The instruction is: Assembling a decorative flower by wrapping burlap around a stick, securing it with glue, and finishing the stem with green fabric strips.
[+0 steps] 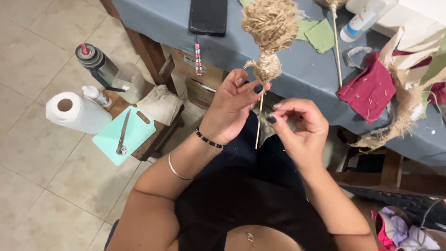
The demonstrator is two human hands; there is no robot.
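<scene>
My left hand (232, 109) is clamped on the bound neck of the jute bundle (269, 28), thumb pressed just under the fluffy head. Its thin wooden stick (258, 123) runs nearly straight down between my hands. My right hand (299, 125) sits just beside the stick, fingertips pinched together, perhaps on a thread too fine to see. Beyond lies the grey-blue table (297, 65) with fabric scraps (367, 88); left, a paper roll (76, 111) over the tiled floor.

A home craft corner: tiled floor (28, 42), cloth-covered table (297, 69) strewn with fabric scraps (367, 88), glue bottle (364, 18)
</scene>
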